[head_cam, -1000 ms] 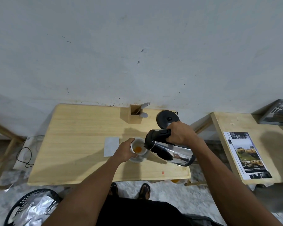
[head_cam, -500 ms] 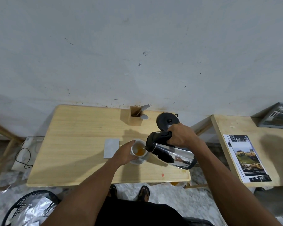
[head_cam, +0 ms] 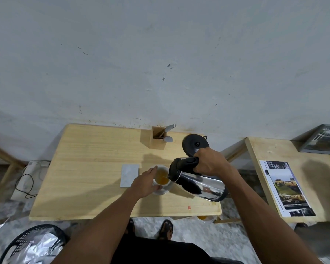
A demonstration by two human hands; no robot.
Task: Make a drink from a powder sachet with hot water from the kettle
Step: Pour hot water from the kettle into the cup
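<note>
A white cup (head_cam: 163, 184) with orange-brown liquid stands on a saucer near the middle of the wooden table (head_cam: 88, 168). My left hand (head_cam: 144, 182) wraps around the cup's left side. My right hand (head_cam: 209, 162) grips the black handle of a steel kettle (head_cam: 200, 184), which is tilted with its spout over the cup's right rim. A thin stream runs from the spout into the cup. A white sachet (head_cam: 129, 175) lies flat just left of my left hand.
The kettle's black base (head_cam: 193, 144) sits at the table's back right, next to a wooden holder (head_cam: 157, 139) with a spoon and fork. A second table (head_cam: 297, 180) with printed sheets stands to the right. A foil-lined black bin (head_cam: 32, 246) is at the lower left.
The liquid in the cup has risen and lightened while the kettle stays tipped over it. Both hands keep their hold; the view has shifted slightly.
</note>
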